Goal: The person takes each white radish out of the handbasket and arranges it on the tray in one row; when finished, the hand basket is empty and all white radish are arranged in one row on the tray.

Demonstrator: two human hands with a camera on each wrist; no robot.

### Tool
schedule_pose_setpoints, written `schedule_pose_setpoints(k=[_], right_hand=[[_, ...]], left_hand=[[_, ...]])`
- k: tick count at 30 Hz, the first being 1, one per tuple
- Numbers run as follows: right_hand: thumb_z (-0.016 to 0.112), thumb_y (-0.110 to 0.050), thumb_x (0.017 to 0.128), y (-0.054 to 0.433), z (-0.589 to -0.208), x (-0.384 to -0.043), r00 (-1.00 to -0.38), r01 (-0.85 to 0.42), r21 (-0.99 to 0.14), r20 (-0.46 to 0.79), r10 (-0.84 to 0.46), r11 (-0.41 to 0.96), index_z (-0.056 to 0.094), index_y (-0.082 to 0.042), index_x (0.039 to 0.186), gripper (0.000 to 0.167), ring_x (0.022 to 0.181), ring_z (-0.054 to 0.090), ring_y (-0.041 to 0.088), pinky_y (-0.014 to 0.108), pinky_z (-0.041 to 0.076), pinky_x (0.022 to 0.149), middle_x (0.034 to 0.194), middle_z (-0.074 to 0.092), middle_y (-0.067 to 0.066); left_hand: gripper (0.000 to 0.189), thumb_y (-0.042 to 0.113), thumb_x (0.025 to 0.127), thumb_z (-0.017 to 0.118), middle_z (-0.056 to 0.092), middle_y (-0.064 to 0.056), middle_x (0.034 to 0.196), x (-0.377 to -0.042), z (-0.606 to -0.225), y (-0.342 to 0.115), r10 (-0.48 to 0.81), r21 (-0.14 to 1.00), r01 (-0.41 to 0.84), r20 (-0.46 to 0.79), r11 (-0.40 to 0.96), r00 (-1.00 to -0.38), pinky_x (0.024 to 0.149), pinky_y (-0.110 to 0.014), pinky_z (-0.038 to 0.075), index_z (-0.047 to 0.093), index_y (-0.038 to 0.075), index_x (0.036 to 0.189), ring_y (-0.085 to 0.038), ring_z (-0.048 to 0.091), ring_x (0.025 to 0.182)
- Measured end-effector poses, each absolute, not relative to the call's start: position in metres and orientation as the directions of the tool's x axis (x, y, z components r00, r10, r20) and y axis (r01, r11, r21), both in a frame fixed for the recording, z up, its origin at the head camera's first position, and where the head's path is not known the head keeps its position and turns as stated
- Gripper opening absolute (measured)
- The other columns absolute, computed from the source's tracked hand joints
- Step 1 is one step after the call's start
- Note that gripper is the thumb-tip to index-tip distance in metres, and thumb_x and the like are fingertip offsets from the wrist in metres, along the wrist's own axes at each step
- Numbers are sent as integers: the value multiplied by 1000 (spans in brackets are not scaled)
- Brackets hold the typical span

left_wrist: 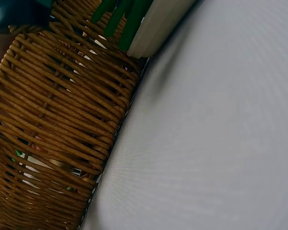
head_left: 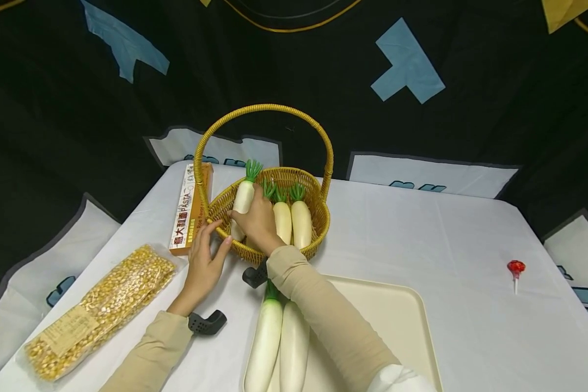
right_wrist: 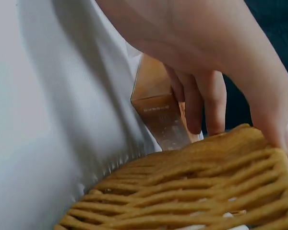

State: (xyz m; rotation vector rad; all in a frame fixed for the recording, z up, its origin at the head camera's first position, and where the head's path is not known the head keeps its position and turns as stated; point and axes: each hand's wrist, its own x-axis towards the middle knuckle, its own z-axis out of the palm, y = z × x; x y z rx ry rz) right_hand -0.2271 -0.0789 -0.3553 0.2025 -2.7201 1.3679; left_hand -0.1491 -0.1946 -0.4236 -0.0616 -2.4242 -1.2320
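Observation:
In the head view my right hand (head_left: 258,219) reaches into a yellow wicker basket (head_left: 318,228) and grips a white radish (head_left: 243,198) with a green top. This radish leans at the basket's left side, its upper part above the rim. More white radishes (head_left: 301,223) stand beside it, partly hidden by the hand. My left hand (head_left: 204,267) is at the basket's left rim, fingers extended and fingertips touching the rim. The right wrist view shows this left hand (right_wrist: 206,52) over the wicker edge, with its thumb at the rim.
Two white radishes (head_left: 294,348) lie on a cream tray (head_left: 411,326), partly under my right sleeve. A pasta box (head_left: 186,218) is left of the basket, with a bag of corn kernels (head_left: 108,305) nearer me. A red lollipop (head_left: 516,268) lies far right. The basket's tall handle (head_left: 269,107) arches overhead.

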Motion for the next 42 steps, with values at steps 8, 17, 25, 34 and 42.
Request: schedule_pose_setpoints(k=[8, 17, 25, 34, 42], right_hand=[[74, -32, 74, -85, -354, -223, -992, -124, -792, 107, -63, 598, 25, -7, 140, 86, 101, 58, 29, 39, 51, 78, 119, 53, 18], [72, -39, 73, -93, -352, -220, -997, -76, -681, 70, -39, 728, 23, -10, 140, 88, 105, 56, 31, 41, 51, 80, 123, 49, 18], [72, -39, 74, -99, -357, -224, -990, -122, -565, 122, -64, 816, 21, -7, 139, 88, 103, 56, 31, 38, 52, 71, 119, 51, 19], [73, -32, 74, -106, -358, -227, -981, -154, -430, 172, -87, 890, 19, -7, 140, 89, 86, 63, 26, 32, 53, 59, 112, 55, 18], [72, -25, 77, -105, -360, -228, -988, -149, -558, 116, -101, 816, 15, -10, 142, 87, 80, 65, 27, 30, 52, 59, 114, 55, 20]], left_hand=[[47, 33, 92, 50, 25, -18, 147, -149, -423, -195, -146, 764, 223, 382, 605, -912, 107, -62, 5, 37, 18, 134, -37, 16, 137], [47, 30, 92, 51, 25, -17, 146, -149, -424, -193, -138, 762, 233, 387, 604, -912, 106, -61, 6, 37, 17, 135, -36, 16, 138], [47, 31, 92, 49, 23, -17, 147, -146, -423, -193, -136, 760, 219, 375, 612, -917, 107, -61, 7, 36, 18, 135, -37, 15, 138], [45, 28, 92, 51, 28, -18, 145, -148, -423, -193, -147, 759, 247, 410, 602, -900, 106, -61, 7, 39, 15, 133, -37, 17, 137], [45, 28, 92, 50, 28, -17, 145, -148, -423, -194, -145, 758, 242, 404, 605, -903, 106, -61, 7, 38, 15, 134, -37, 16, 137]])
